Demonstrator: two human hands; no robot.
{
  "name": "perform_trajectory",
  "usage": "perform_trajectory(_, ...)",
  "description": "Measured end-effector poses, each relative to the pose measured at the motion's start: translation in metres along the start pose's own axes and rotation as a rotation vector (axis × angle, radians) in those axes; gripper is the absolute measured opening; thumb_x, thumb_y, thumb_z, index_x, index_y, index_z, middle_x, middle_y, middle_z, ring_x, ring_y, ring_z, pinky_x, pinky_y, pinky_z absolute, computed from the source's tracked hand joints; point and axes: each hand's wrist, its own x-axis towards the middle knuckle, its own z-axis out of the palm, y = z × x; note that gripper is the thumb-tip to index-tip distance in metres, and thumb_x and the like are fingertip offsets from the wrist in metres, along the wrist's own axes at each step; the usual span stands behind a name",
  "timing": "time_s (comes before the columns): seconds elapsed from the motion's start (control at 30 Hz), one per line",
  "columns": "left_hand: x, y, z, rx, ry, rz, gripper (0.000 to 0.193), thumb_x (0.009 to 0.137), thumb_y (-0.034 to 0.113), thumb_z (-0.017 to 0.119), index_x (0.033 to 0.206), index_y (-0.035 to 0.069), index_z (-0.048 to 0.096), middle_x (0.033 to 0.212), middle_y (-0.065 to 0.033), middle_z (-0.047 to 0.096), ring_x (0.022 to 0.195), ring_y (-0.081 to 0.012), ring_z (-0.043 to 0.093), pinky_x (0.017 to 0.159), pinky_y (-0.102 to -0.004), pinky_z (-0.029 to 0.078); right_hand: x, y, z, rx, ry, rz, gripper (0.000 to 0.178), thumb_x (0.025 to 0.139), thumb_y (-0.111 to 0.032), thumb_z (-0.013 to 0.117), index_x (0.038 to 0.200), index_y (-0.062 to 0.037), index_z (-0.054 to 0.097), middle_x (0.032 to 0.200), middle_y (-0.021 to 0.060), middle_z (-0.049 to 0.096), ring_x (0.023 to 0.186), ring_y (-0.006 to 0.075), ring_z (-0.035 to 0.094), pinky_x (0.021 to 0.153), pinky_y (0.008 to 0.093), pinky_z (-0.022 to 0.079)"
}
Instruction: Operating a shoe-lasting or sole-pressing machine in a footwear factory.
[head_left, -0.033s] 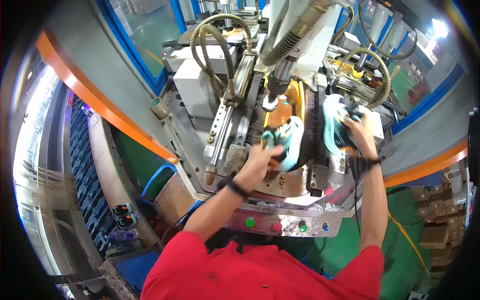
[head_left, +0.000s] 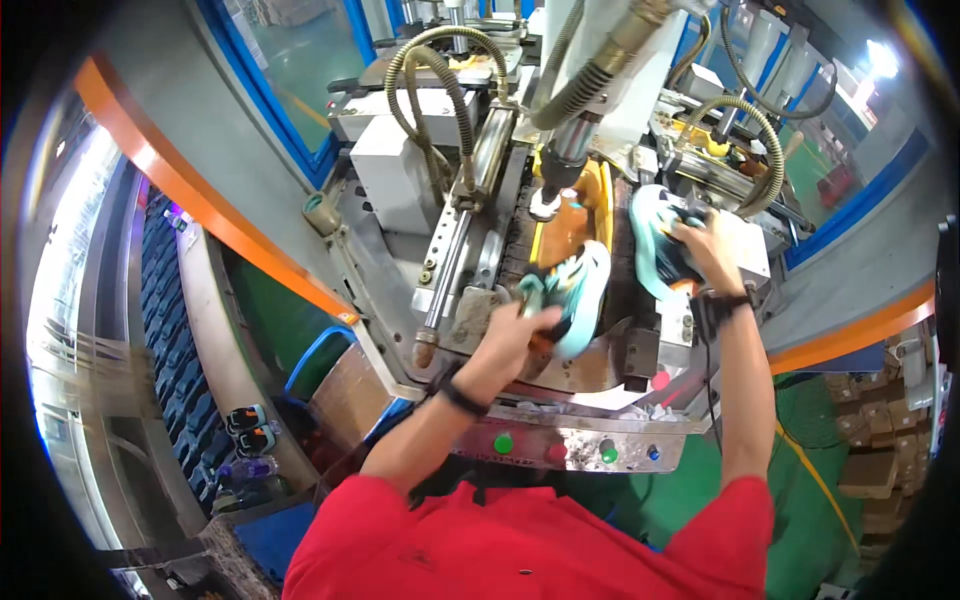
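My left hand (head_left: pixel 508 345) is closed on a shoe (head_left: pixel 584 302) with a pale turquoise-and-white sole and dark upper. This shoe is tilted over the near end of the yellow-sided holder (head_left: pixel 600 200) in the machine. To its right, my right hand (head_left: pixel 712 252) grips a second shoe (head_left: pixel 648 240) of the same colours, its pale sole turned toward the left. The fingers partly hide both uppers. Just beyond the left shoe, a press rod (head_left: pixel 560 170) with a white tip (head_left: pixel 544 206) points down into the holder.
Metal cylinders (head_left: pixel 455 255) and ribbed hoses (head_left: pixel 440 70) flank the holder. A button panel (head_left: pixel 570 447) runs along the machine's front edge, above my shirt. At left, a conveyor (head_left: pixel 190 330) has a pair of dark shoes (head_left: pixel 250 430) beside it. Cardboard boxes (head_left: pixel 870 470) lie at right.
My right hand and its shoe have shifted slightly left, nearer the other shoe. My left hand and its shoe have moved very little.
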Motion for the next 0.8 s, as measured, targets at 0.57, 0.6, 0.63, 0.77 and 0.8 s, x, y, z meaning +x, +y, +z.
perform_trajectory(0.57, -0.341, -0.118, -0.082, -0.398, 1.132, 0.532, 0.037, 0.088, 0.007, 0.063, 0.122, -0.004, 0.052, 0.105, -0.0081, 0.063, 0.091, -0.0193, 0.065, 0.080, -0.0319, 0.055, -0.053, -0.117, 0.210, 0.000, -0.020, -0.509, 0.042, 0.081, -0.011, 0.062, 0.119, 0.0035, 0.054, 0.105, 0.0264, 0.062, 0.100, 0.0414, 0.060, 0.085, 0.0463, 0.050)
perform_trajectory(0.6, -0.348, -0.138, -0.083, -0.308, 1.253, 0.372, 0.034, 0.087, 0.010, 0.066, 0.117, -0.003, 0.055, 0.100, -0.0065, 0.063, 0.087, -0.0177, 0.064, 0.076, -0.0308, 0.054, -0.094, -0.121, 0.197, 0.118, 0.021, -0.674, 0.042, 0.083, -0.005, 0.056, 0.124, 0.0023, 0.053, 0.104, 0.0232, 0.063, 0.095, 0.0417, 0.060, 0.084, 0.0466, 0.048)
perform_trajectory(0.63, -0.349, -0.144, -0.072, -0.195, 1.248, 0.363, 0.030, 0.086, 0.012, 0.067, 0.112, -0.001, 0.059, 0.098, -0.0062, 0.064, 0.085, -0.0164, 0.064, 0.072, -0.0293, 0.052, -0.144, -0.143, 0.183, 0.122, -0.342, -0.473, 0.036, 0.086, -0.004, 0.054, 0.121, -0.0002, 0.057, 0.102, 0.0202, 0.064, 0.093, 0.0404, 0.060, 0.082, 0.0460, 0.047)
perform_trajectory(0.77, -0.344, -0.164, -0.053, -0.552, 1.122, 0.336, 0.026, 0.087, 0.012, 0.068, 0.108, -0.002, 0.061, 0.098, -0.0053, 0.065, 0.087, -0.0163, 0.064, 0.075, -0.0302, 0.053, -0.287, -0.115, 0.205, 0.309, -0.388, -0.800, 0.013, 0.085, -0.002, 0.057, 0.097, -0.0010, 0.061, 0.097, 0.0174, 0.062, 0.092, 0.0358, 0.060, 0.078, 0.0423, 0.048)
perform_trajectory(0.8, -0.348, -0.169, -0.046, -0.609, 1.094, 0.367, 0.025, 0.086, 0.011, 0.068, 0.106, -0.003, 0.063, 0.097, -0.0058, 0.065, 0.088, -0.0171, 0.064, 0.076, -0.0313, 0.053, -0.307, -0.104, 0.226, 0.207, -0.518, -0.794, 0.013, 0.084, -0.002, 0.056, 0.097, -0.0007, 0.059, 0.097, 0.0171, 0.060, 0.095, 0.0358, 0.057, 0.083, 0.0420, 0.047)
